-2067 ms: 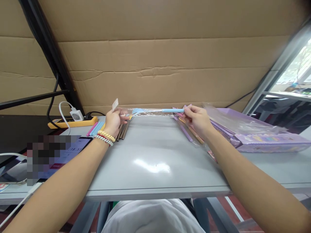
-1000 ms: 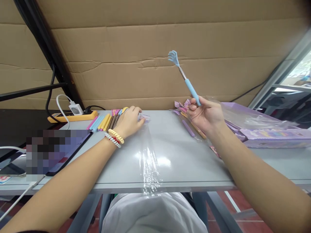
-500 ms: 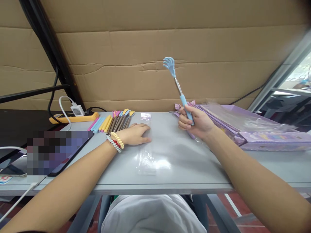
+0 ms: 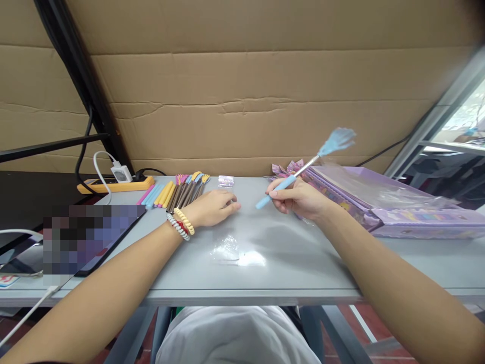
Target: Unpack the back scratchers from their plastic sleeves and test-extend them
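Note:
My right hand (image 4: 297, 198) grips the blue handle of a small blue back scratcher (image 4: 303, 167). Its claw head points up and to the right and is blurred by motion. My left hand (image 4: 212, 207) lies on the grey table (image 4: 265, 263), fingers loosely curled, resting on the top of a clear plastic sleeve (image 4: 227, 242) that lies flat before me. A row of coloured back scratchers (image 4: 174, 191) lies just left of that hand.
A stack of purple flat packs under clear film (image 4: 382, 202) fills the right side. A tablet (image 4: 94, 235) lies at the left, with a yellow power strip and white charger (image 4: 115, 180) behind it. A cardboard wall (image 4: 242, 91) backs the table.
My right hand pulled the blue scratcher out of the sleeve, raised it upright, and has now swung its head down to the right. My left hand laid the sleeve flat.

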Tool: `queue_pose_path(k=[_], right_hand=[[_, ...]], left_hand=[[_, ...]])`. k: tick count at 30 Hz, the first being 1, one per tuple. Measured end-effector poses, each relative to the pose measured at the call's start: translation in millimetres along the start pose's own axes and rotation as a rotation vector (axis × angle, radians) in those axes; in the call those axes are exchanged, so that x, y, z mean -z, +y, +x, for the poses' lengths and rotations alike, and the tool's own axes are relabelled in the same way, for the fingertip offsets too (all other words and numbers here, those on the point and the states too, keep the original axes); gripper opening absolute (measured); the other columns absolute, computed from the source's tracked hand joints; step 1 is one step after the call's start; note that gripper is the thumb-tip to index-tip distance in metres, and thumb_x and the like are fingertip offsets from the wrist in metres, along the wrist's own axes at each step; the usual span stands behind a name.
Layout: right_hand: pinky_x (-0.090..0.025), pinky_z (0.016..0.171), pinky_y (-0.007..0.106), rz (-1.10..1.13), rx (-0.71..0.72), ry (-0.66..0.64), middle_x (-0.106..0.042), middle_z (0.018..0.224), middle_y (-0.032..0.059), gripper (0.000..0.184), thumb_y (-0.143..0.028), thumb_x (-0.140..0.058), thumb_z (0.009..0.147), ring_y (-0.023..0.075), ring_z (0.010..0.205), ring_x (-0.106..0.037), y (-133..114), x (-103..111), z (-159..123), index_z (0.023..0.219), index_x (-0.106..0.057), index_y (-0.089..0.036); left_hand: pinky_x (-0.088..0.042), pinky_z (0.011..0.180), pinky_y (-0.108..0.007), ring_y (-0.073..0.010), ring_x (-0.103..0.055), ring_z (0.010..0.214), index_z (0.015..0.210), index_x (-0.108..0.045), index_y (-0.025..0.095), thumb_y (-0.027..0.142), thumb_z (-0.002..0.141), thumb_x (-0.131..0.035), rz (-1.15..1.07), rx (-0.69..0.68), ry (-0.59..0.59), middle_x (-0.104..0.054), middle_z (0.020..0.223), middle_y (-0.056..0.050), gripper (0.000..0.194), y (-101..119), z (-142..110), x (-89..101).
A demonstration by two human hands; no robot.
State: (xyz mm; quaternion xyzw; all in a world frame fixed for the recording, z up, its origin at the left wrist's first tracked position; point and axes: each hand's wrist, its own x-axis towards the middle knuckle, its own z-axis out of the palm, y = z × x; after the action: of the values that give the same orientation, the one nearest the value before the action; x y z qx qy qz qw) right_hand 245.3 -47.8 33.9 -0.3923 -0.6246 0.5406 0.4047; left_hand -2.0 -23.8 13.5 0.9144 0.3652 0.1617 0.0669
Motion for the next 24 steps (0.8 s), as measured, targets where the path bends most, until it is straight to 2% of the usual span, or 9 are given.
queue_pose_path(k=[2, 4, 6, 8, 11, 14, 20, 24], right_hand=[[-0.038, 0.041, 0.022, -0.015, -0.016, -0.065, -0.064, 0.061, 0.0043, 0.026, -0.031, -0.075, 0.067, 0.0122, 0.049, -0.057, 2.5, 0.5, 0.5, 0.084, -0.067, -0.013], [-0.044, 0.044, 0.024, 0.004, -0.037, -0.170, -0.071, 0.078, 0.0106, 0.036, -0.038, -0.070, 0.071, 0.0161, 0.058, -0.063, 5.8, -0.1, 1.9, 0.096, -0.069, -0.012], [-0.047, 0.047, 0.026, 0.036, -0.058, -0.277, -0.072, 0.090, 0.0140, 0.045, -0.047, -0.064, 0.075, 0.0189, 0.065, -0.066, 10.1, -3.0, 4.1, 0.103, -0.069, -0.011], [-0.048, 0.048, 0.027, 0.032, -0.072, -0.308, -0.071, 0.089, 0.0133, 0.049, -0.054, -0.059, 0.078, 0.0187, 0.065, -0.066, 15.4, -7.9, 6.8, 0.101, -0.069, -0.012], [-0.047, 0.046, 0.026, -0.029, -0.046, -0.229, -0.068, 0.075, 0.0094, 0.058, -0.065, -0.056, 0.078, 0.0157, 0.056, -0.062, 24.2, -15.2, 10.8, 0.094, -0.070, -0.011], [-0.045, 0.046, 0.025, -0.049, 0.012, -0.153, -0.063, 0.065, 0.0060, 0.067, -0.074, -0.050, 0.076, 0.0135, 0.052, -0.058, 29.5, -18.4, 12.9, 0.091, -0.069, -0.012], [-0.041, 0.044, 0.025, -0.055, 0.100, -0.080, -0.061, 0.064, 0.0052, 0.071, -0.080, -0.046, 0.072, 0.0118, 0.050, -0.053, 22.9, -18.8, 10.3, 0.086, -0.069, -0.014], [-0.042, 0.046, 0.025, -0.158, 0.150, -0.076, -0.059, 0.059, 0.0046, 0.069, -0.077, -0.045, 0.077, 0.0125, 0.051, -0.055, 22.5, -17.7, 9.7, 0.084, -0.070, -0.013]], left_hand=[[-0.042, 0.087, -0.035, -0.0234, -0.060, 0.098, 0.105, -0.063, 0.018, 0.043, 0.096, -0.029, -0.036, -0.056, 0.006, -0.067, 0.104, -0.009, 0.043, 1.9, -0.5, 0.1], [-0.042, 0.089, -0.034, -0.0227, -0.058, 0.102, 0.110, -0.061, 0.018, 0.044, 0.097, -0.028, -0.057, -0.094, 0.013, -0.066, 0.109, -0.010, 0.044, 3.7, -1.1, 0.5], [-0.042, 0.089, -0.034, -0.0224, -0.058, 0.103, 0.114, -0.059, 0.016, 0.047, 0.096, -0.032, -0.058, -0.107, 0.021, -0.066, 0.111, -0.011, 0.045, 5.9, -1.7, 1.5], [-0.044, 0.084, -0.032, -0.0213, -0.060, 0.097, 0.112, -0.060, 0.016, 0.047, 0.094, -0.038, -0.046, -0.113, 0.016, -0.067, 0.105, -0.010, 0.042, 8.4, -1.9, 2.6], [-0.043, 0.073, -0.029, -0.0171, -0.060, 0.078, 0.096, -0.065, 0.016, 0.039, 0.095, -0.040, -0.040, -0.130, -0.031, -0.068, 0.087, -0.007, 0.034, 11.8, -1.4, 3.6], [-0.041, 0.069, -0.028, -0.0156, -0.057, 0.072, 0.084, -0.064, 0.015, 0.037, 0.096, -0.037, -0.049, -0.144, -0.031, -0.066, 0.079, -0.005, 0.037, 13.0, -1.1, 3.7], [-0.042, 0.072, -0.028, -0.0166, -0.058, 0.079, 0.098, -0.064, 0.015, 0.046, 0.093, -0.043, -0.063, -0.183, -0.014, -0.067, 0.088, -0.006, 0.038, 15.4, -2.6, 4.4], [-0.044, 0.071, -0.027, -0.0157, -0.060, 0.078, 0.103, -0.063, 0.015, 0.036, 0.090, -0.050, -0.053, -0.219, 0.014, -0.069, 0.092, -0.007, 0.028, 20.2, -3.4, 4.5]])
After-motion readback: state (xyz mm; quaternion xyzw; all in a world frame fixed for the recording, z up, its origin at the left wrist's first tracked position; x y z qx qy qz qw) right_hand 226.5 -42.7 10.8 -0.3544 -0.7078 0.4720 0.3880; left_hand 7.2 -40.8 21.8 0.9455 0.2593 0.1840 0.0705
